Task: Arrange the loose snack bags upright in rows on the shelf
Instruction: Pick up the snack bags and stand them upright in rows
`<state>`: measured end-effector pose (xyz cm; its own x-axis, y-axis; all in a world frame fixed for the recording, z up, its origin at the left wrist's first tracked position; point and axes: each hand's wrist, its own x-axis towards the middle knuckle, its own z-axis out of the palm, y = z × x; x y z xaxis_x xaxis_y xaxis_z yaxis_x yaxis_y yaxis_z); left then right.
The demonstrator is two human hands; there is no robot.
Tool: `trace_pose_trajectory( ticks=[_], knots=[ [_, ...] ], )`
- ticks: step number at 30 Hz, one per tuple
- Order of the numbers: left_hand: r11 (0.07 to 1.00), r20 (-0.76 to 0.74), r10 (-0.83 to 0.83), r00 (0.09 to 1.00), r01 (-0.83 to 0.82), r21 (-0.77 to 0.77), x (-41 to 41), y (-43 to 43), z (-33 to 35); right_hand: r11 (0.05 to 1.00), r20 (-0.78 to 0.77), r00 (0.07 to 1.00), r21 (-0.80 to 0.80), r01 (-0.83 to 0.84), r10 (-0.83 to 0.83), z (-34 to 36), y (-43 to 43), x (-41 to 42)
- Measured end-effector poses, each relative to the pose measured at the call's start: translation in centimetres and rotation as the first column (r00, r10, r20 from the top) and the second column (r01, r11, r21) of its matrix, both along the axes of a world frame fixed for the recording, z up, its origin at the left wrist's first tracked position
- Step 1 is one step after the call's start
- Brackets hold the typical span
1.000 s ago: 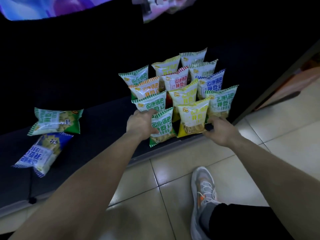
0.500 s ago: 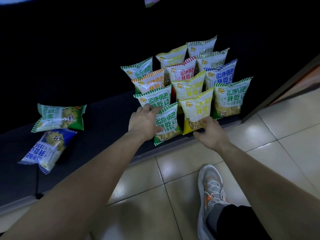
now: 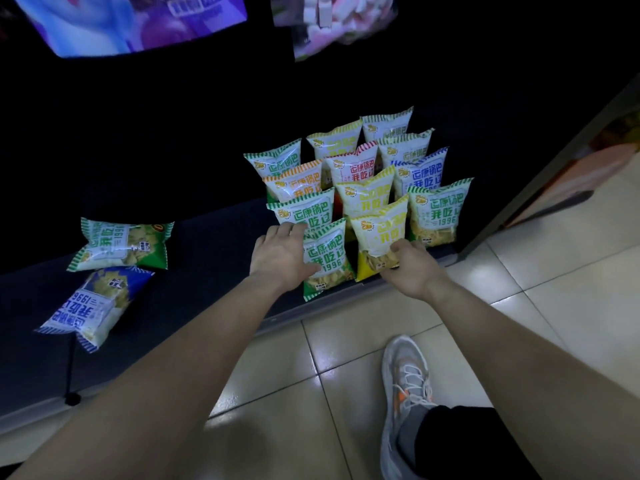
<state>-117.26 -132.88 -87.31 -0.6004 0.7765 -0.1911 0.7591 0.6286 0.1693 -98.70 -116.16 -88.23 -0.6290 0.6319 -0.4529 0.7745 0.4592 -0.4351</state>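
Several snack bags stand upright in three rows on the dark bottom shelf point(image 3: 214, 244). My left hand point(image 3: 282, 256) grips the left edge of the front green bag point(image 3: 327, 261). My right hand point(image 3: 410, 268) holds the lower right corner of the front yellow bag point(image 3: 379, 237). Another green bag point(image 3: 436, 216) stands at the front of the right row. Two loose bags lie flat at the shelf's left: a green one point(image 3: 121, 245) and a blue one point(image 3: 93, 306).
Pale floor tiles point(image 3: 554, 289) run in front of the shelf's metal lip. My grey sneaker point(image 3: 405, 386) stands on them at the lower right. A dark upright post point(image 3: 554, 150) bounds the shelf on the right. Posters hang above.
My right hand has moved up onto the yellow bag's lower corner and closed on it. My left hand stays on the front green bag. The camera has shifted slightly.
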Motion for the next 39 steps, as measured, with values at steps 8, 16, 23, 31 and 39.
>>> trace_pose_trajectory(
  ticks=[8, 16, 23, 31, 39],
  knots=[
    [0.998, -0.002, 0.054, 0.999, -0.054, -0.021, -3.0, -9.2, 6.1, 0.982, -0.048, 0.986, 0.11, -0.157, 0.163, 6.7, -4.9, -4.7],
    [0.938, 0.007, 0.339, 0.941, -0.337, -0.081, -9.3, -25.8, 9.9, 0.904, -0.076, 0.905, 0.134, -0.406, 0.418, 9.3, -15.7, -14.8],
    [0.822, 0.066, 0.567, 0.821, -0.56, -0.104, -14.4, -37.5, 7.1, 0.816, -0.026, 0.816, 0.072, -0.574, 0.577, 5.7, -25.2, -24.0],
    [0.774, 0.11, 0.631, 0.768, -0.614, -0.152, -20.4, -39.9, -1.1, 0.735, -0.007, 0.735, 0.024, -0.678, 0.678, -3.5, -33.0, -33.7],
    [0.775, 0.122, 0.632, 0.766, -0.622, -0.109, -23.8, -40.1, -5.2, 0.759, -0.004, 0.766, 0.13, -0.637, 0.643, -8.8, -34.9, -38.6]
  ],
)
